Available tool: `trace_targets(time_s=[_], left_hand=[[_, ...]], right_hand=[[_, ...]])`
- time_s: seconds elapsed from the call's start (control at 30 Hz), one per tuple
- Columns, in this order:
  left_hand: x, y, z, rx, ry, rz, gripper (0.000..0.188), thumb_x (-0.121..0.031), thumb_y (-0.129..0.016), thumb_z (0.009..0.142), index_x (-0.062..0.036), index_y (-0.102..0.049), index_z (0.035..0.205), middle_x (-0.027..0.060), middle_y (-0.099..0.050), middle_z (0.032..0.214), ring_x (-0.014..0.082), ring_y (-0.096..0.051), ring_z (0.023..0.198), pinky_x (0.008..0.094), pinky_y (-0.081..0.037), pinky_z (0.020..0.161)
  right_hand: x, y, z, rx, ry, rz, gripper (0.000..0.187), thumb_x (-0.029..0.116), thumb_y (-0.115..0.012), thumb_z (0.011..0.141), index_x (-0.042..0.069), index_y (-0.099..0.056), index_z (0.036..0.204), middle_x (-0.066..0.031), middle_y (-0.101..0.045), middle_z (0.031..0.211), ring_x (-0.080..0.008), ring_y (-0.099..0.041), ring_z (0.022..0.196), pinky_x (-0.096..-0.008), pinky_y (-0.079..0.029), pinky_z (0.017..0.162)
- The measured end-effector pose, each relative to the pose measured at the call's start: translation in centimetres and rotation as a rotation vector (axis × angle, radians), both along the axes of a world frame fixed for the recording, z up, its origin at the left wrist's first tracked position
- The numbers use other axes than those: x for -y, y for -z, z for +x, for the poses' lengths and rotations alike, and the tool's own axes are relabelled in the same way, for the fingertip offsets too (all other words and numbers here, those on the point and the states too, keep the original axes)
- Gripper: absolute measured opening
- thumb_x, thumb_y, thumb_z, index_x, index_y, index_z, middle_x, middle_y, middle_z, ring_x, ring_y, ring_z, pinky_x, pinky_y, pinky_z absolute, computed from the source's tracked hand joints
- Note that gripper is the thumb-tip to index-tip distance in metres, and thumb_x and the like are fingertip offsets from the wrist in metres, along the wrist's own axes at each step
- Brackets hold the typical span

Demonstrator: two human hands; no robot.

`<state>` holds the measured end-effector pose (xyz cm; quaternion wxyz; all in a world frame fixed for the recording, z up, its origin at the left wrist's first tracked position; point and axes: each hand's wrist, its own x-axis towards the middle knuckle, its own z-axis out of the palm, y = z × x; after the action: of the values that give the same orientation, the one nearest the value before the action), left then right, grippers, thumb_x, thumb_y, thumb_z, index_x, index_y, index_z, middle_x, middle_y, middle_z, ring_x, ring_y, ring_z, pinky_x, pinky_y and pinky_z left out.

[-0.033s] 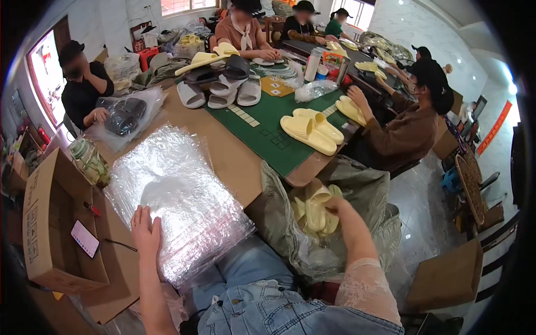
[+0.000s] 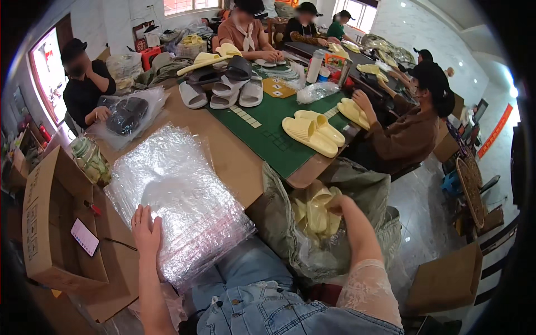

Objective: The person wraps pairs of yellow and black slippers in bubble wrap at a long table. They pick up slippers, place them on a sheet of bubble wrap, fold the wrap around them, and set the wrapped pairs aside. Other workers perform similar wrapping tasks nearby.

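touching yellow slippers point(image 2: 318, 216) inside the sack point(image 2: 364, 187) with right fingers point(image 2: 336, 205)

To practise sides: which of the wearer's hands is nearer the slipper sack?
Right: the right hand is inside the slipper sack; the left hand rests left of it, on plastic bags.
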<state>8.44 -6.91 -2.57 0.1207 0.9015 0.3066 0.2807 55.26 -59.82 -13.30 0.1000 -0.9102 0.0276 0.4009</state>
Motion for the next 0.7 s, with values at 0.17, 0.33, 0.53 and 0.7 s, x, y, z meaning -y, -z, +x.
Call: trace_targets(time_s=[0.17, 0.33, 0.53, 0.7], left_hand=[[0.7, -0.4, 0.3, 0.036, -0.016, -0.027, 0.046, -0.025, -0.068, 0.091, -0.0023, -0.063, 0.131, 0.0225, -0.055, 0.144, 0.0413, -0.048, 0.133, 0.0483, -0.038, 0.112], [0.5, -0.1, -0.1, 0.032, -0.037, -0.019, 0.047, -0.027, -0.069, 0.090, -0.0040, -0.063, 0.131, 0.0231, -0.054, 0.144, 0.0419, -0.047, 0.134, 0.0489, -0.038, 0.112], [0.7, -1.1, 1.4, 0.030, 0.007, -0.085, 0.047, -0.029, -0.069, 0.089, -0.0053, -0.064, 0.129, 0.0263, -0.054, 0.143, 0.0447, -0.048, 0.133, 0.0503, -0.038, 0.112], [1.2, -0.9, 0.7, 0.030, -0.062, -0.020, 0.046, -0.030, -0.069, 0.089, -0.0082, -0.064, 0.129, 0.0225, -0.057, 0.139, 0.0414, -0.050, 0.131, 0.0487, -0.040, 0.110]], right_hand=[[-3.9, -14.9, 3.0, 1.076, -0.173, -0.350, 0.024, 0.027, -0.063, 0.088, 0.007, -0.076, 0.090, -0.0134, -0.075, 0.098, -0.0309, -0.073, 0.092, -0.0405, -0.059, 0.076], [-9.3, -15.5, 8.4, 1.257, -0.244, 0.140, 0.034, 0.029, -0.068, 0.084, 0.003, -0.071, 0.104, -0.0186, -0.070, 0.106, -0.0371, -0.067, 0.101, -0.0480, -0.054, 0.088], [-12.4, -10.4, 16.6, 1.118, -0.136, 0.479, 0.068, 0.035, -0.071, 0.081, 0.005, -0.051, 0.138, -0.0260, -0.064, 0.126, -0.0429, -0.059, 0.119, -0.0500, -0.047, 0.102], [-17.7, -9.9, 14.0, 1.303, -0.264, 0.231, 0.057, 0.038, -0.065, 0.094, 0.000, -0.055, 0.136, -0.0266, -0.064, 0.119, -0.0432, -0.063, 0.110, -0.0520, -0.050, 0.094]])
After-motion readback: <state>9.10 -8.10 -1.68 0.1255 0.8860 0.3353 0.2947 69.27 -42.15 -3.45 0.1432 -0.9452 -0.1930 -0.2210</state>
